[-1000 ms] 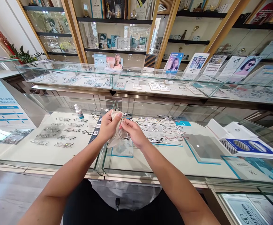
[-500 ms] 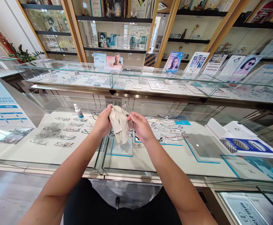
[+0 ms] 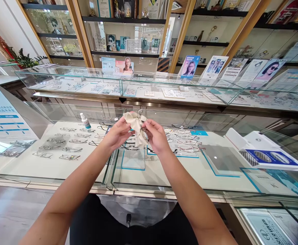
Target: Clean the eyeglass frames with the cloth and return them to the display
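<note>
Above the glass counter, my left hand [image 3: 118, 132] holds a cream cloth [image 3: 136, 126], which is bunched and hangs down between both hands. My right hand [image 3: 156, 135] pinches a thin-rimmed pair of glasses [image 3: 142, 113] at its middle. One round lens shows above the cloth; the other is mostly hidden behind the cloth and fingers. The cloth touches the glasses. A white spray bottle [image 3: 85, 121] stands on the counter to the left of my hands.
Rows of glasses [image 3: 72, 149] lie at the left, with more at the right of my hands. An open white box [image 3: 268, 158] sits at the right. Behind runs a glass showcase [image 3: 149, 85]. A tall sign [image 3: 7, 112] stands at the far left.
The cloth has moved up and right and is bunched against the glasses. My left hand has shifted right and turned, its fingers more spread. The glasses have turned slightly.
</note>
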`<state>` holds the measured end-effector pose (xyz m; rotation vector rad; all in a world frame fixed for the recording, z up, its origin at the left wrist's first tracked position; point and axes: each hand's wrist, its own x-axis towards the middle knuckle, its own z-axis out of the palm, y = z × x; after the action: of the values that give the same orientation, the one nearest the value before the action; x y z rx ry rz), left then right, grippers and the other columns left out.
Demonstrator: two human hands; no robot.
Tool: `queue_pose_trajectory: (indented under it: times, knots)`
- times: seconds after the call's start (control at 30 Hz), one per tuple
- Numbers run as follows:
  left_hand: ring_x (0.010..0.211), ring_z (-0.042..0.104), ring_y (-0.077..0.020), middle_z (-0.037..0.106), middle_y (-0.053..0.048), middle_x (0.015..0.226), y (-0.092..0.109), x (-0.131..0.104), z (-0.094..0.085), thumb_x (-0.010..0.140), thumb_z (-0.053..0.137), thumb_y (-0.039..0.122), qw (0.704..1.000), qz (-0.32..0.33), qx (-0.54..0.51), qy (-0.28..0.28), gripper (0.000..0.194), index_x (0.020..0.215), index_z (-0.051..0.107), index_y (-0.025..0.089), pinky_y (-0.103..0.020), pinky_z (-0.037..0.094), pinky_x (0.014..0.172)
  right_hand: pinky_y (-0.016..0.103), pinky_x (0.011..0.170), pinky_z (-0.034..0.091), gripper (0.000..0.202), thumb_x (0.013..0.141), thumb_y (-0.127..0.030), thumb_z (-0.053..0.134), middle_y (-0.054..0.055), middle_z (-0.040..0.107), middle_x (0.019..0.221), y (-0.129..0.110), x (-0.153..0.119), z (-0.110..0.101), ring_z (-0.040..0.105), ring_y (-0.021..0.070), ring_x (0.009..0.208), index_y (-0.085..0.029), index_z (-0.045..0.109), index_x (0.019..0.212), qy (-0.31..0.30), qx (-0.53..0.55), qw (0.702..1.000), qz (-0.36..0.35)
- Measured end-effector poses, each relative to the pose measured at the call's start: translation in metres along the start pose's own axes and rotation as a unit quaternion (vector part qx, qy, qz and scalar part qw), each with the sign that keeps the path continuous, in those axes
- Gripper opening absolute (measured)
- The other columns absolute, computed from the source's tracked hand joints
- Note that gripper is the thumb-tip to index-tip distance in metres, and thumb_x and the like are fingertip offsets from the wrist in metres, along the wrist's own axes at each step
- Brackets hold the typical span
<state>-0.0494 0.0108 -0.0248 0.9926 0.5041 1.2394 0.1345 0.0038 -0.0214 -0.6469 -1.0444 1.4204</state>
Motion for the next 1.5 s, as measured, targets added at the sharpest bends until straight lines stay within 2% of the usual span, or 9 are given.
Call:
queue_pose_trajectory:
  times: [0.1, 0.2, 0.33, 0.47, 0.67, 0.8, 0.97, 1.3, 1.5]
  knots:
    - [0.105, 0.073, -0.0188, 0.073, -0.006, 0.142, -0.005, -0.006, 0.006, 0.083, 0.093, 0.032, 0.997, -0.033, 0.062, -0.036, 0.07, 0.149, 0.066, 0.033, -0.029, 0.058, 0.087, 0.027, 0.065, 0.044, 0.04, 0.074, -0.059, 0.092, -0.001, 0.064, 0.076, 0.001, 0.001, -0.003, 0.053, 0.013, 0.07, -0.023, 0.074, 0.074, -0.014, -0.003, 1.0, -0.004]
    - [0.099, 0.072, -0.0186, 0.075, -0.008, 0.136, -0.01, -0.005, 0.005, 0.081, 0.096, 0.036, 0.994, -0.014, 0.105, -0.016, 0.078, 0.152, 0.064, 0.03, -0.027, 0.055, 0.083, 0.029, 0.077, 0.048, 0.037, 0.077, -0.058, 0.091, 0.0, 0.065, 0.078, 0.002, 0.003, -0.005, 0.057, 0.0147, 0.078, -0.024, 0.076, 0.074, -0.032, -0.025, 0.999, -0.022]
    - [0.091, 0.073, -0.0174, 0.081, -0.005, 0.114, -0.013, 0.002, 0.0, 0.081, 0.095, 0.044, 0.99, 0.024, 0.124, 0.059, 0.062, 0.136, 0.074, 0.023, -0.025, 0.054, 0.077, 0.033, 0.087, 0.051, 0.035, 0.083, -0.057, 0.086, 0.003, 0.072, 0.097, 0.003, 0.004, -0.007, 0.063, 0.0171, 0.087, -0.024, 0.076, 0.077, -0.042, -0.047, 0.997, -0.039]
    - [0.093, 0.079, -0.0232, 0.082, -0.008, 0.111, -0.01, 0.006, 0.001, 0.078, 0.095, 0.049, 0.991, 0.026, 0.078, 0.104, 0.059, 0.125, 0.074, 0.021, -0.027, 0.056, 0.072, 0.034, 0.09, 0.051, 0.031, 0.087, -0.054, 0.08, 0.006, 0.073, 0.123, 0.003, 0.005, -0.009, 0.066, 0.0213, 0.106, -0.024, 0.075, 0.078, 0.013, -0.11, 0.989, -0.097]
    - [0.099, 0.078, -0.0241, 0.081, -0.008, 0.11, -0.01, 0.004, 0.002, 0.085, 0.087, 0.056, 0.991, 0.038, 0.083, 0.094, 0.062, 0.134, 0.07, 0.022, -0.029, 0.059, 0.078, 0.036, 0.089, 0.047, 0.028, 0.098, -0.047, 0.067, 0.003, 0.071, 0.091, 0.007, 0.003, -0.008, 0.065, 0.0207, 0.093, -0.024, 0.071, 0.083, 0.049, -0.256, 0.952, -0.16]
    - [0.076, 0.067, -0.0151, 0.076, -0.003, 0.098, -0.017, 0.001, 0.001, 0.087, 0.083, 0.067, 0.977, 0.077, 0.171, 0.103, 0.061, 0.127, 0.07, 0.023, -0.025, 0.052, 0.065, 0.035, 0.085, 0.046, 0.029, 0.101, -0.045, 0.063, 0.001, 0.068, 0.083, 0.01, 0.0, -0.005, 0.062, 0.0192, 0.084, -0.024, 0.066, 0.082, 0.023, -0.311, 0.936, -0.163]
    - [0.075, 0.064, -0.0137, 0.07, 0.0, 0.092, -0.021, 0.001, 0.002, 0.081, 0.089, 0.065, 0.972, 0.096, 0.184, 0.109, 0.064, 0.12, 0.063, 0.022, -0.027, 0.053, 0.071, 0.035, 0.083, 0.043, 0.026, 0.104, -0.036, 0.058, 0.0, 0.063, 0.083, 0.014, -0.005, -0.001, 0.057, 0.0195, 0.085, -0.024, 0.059, 0.081, -0.026, -0.394, 0.894, -0.214]
    - [0.098, 0.077, -0.0236, 0.079, -0.008, 0.114, -0.027, 0.001, 0.005, 0.082, 0.09, 0.056, 0.976, 0.118, 0.141, 0.116, 0.064, 0.123, 0.053, 0.025, -0.038, 0.06, 0.085, 0.034, 0.081, 0.043, 0.028, 0.104, -0.04, 0.055, 0.0, 0.062, 0.082, 0.015, -0.006, 0.002, 0.055, 0.019, 0.082, -0.025, 0.055, 0.081, -0.086, -0.371, 0.909, -0.169]
    - [0.094, 0.075, -0.0197, 0.08, -0.007, 0.112, -0.021, 0.003, 0.005, 0.086, 0.088, 0.055, 0.959, 0.167, 0.158, 0.167, 0.055, 0.117, 0.054, 0.024, -0.034, 0.056, 0.086, 0.035, 0.082, 0.043, 0.028, 0.104, -0.04, 0.057, 0.001, 0.063, 0.084, 0.016, -0.012, 0.007, 0.057, 0.0196, 0.084, -0.025, 0.056, 0.081, -0.11, -0.378, 0.907, -0.149]
